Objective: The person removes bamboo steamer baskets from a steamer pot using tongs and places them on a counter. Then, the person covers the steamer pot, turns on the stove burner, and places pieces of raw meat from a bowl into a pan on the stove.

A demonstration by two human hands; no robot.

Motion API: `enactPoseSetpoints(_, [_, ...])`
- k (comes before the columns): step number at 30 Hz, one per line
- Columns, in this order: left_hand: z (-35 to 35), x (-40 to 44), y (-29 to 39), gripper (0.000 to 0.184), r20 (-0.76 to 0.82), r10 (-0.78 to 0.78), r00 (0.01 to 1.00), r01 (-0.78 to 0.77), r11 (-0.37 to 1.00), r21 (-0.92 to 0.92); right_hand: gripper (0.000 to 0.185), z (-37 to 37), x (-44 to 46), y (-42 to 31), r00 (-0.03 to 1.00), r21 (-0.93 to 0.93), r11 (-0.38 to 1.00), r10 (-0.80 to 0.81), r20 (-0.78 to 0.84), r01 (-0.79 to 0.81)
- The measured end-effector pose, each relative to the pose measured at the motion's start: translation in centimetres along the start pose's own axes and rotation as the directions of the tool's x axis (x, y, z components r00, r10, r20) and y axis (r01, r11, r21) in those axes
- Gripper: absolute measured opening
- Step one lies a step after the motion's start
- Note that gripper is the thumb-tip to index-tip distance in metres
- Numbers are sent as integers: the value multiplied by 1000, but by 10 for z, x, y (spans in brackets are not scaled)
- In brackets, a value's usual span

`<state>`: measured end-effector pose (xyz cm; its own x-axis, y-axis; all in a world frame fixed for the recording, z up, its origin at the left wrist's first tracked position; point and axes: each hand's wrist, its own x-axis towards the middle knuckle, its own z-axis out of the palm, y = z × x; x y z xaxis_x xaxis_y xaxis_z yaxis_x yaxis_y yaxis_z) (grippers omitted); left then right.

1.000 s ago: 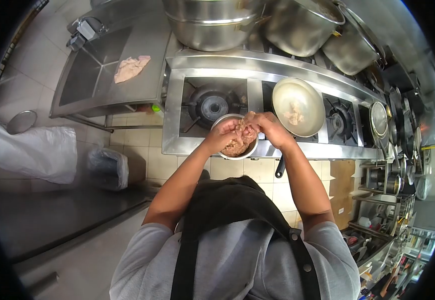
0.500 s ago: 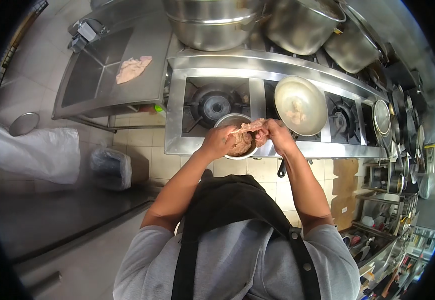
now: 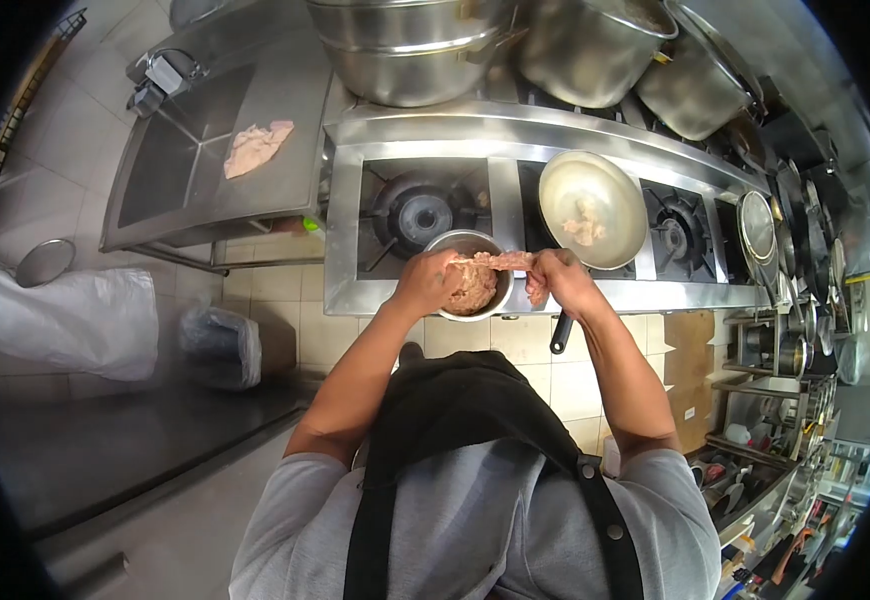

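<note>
A strip of raw meat [image 3: 507,261] is stretched level between my two hands. My left hand [image 3: 427,284] pinches one end at the left rim of a metal bowl [image 3: 467,241]. The other end is gripped in my right hand [image 3: 564,281], and a bit of meat dangles below those fingers. More raw, marinated-looking meat [image 3: 472,291] fills the bowl under the strip. To the right, a light-coloured frying pan [image 3: 610,180] sits on the stove with a few pale meat pieces [image 3: 585,226] in it. Its black handle [image 3: 561,334] points toward me, below my right hand.
Burners [image 3: 425,214] lie behind the bowl and another burner [image 3: 677,232] right of the pan. Large steel pots [image 3: 415,75] line the back. A pink cloth [image 3: 258,148] rests on the steel counter at left. A lined bin [image 3: 223,342] stands on the floor.
My right hand has moved slightly right and down, pulling the meat strip straighter and longer. My left hand stays at the bowl's rim. The whole view has shifted a little.
</note>
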<state>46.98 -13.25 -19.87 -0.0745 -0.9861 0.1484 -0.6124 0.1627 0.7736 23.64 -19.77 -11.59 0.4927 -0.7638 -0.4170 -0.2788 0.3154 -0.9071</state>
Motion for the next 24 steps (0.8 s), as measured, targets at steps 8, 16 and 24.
enactPoseSetpoints(8, [-22,2,-19,19,-206,15,979,-45,989,-138,38,-48,-23,-7,995,-73,995,-72,-68,67])
enactPoseSetpoints(16, [-25,22,32,13,-230,149,962,-186,971,-151,20,-23,-4,-14,998,448,894,-33,45,9])
enactPoseSetpoints(24, [-11,5,31,20,-229,60,972,-114,966,-231,25,-15,-2,37,1000,778,628,9,27,-27])
